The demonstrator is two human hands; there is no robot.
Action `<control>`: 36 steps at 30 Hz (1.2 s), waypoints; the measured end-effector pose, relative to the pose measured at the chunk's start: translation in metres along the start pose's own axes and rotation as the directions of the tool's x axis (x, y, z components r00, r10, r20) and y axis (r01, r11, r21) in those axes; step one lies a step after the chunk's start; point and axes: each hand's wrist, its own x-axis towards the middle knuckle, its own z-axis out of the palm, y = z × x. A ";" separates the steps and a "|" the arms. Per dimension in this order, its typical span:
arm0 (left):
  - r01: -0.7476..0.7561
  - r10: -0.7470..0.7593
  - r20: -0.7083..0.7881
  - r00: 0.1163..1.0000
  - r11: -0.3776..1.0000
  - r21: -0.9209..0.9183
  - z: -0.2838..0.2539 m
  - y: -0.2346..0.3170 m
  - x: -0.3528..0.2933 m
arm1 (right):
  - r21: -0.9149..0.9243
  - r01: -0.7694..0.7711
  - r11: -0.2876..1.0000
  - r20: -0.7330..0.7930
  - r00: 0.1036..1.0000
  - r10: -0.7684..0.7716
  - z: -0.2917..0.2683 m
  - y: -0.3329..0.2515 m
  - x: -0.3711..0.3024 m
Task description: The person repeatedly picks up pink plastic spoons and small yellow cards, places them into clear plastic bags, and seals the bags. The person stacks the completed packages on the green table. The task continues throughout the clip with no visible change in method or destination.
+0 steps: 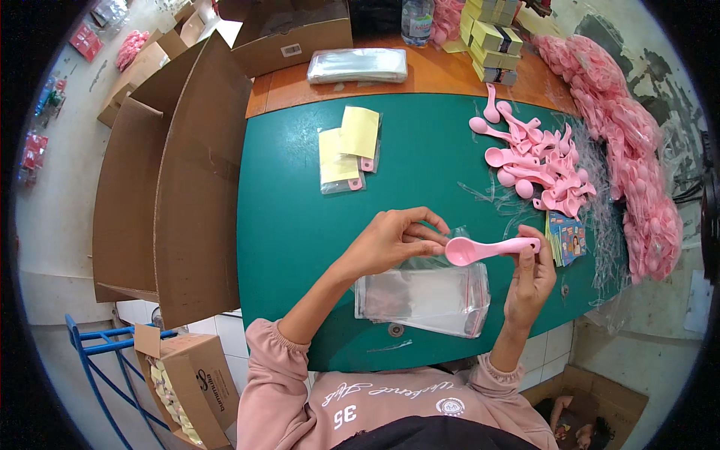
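While the right hand (529,288) grasps a pink spoon (487,250), the left hand (388,238) curls, finger hold unclear.
Green table (292,240); cardboard box (196,187) beside.

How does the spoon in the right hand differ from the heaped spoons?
The held spoon is gripped singly in the right hand; the heaped spoons lie jumbled on the green tabletop. The held spoon's bowl points left; the heaped spoons point various ways. Both are pink.

right grip (531,281): pink spoon (495,248), handle end | left grip (396,241): near bowl (459,253) | clear bags (416,294): on table (289,225)
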 end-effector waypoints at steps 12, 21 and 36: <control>0.011 -0.032 0.055 0.998 0.938 0.347 0.011 0.007 0.004 | -0.018 -0.054 0.998 0.084 0.995 0.055 0.013 -0.008 0.005; -0.066 0.069 -0.038 0.997 0.996 0.056 0.017 0.008 0.009 | -0.226 0.489 0.842 0.530 0.787 -0.315 0.021 -0.009 0.013; -0.092 0.082 -0.070 0.994 0.982 -0.163 0.001 0.023 0.007 | -0.980 -0.142 0.142 -0.159 0.980 -0.118 -0.175 0.037 0.102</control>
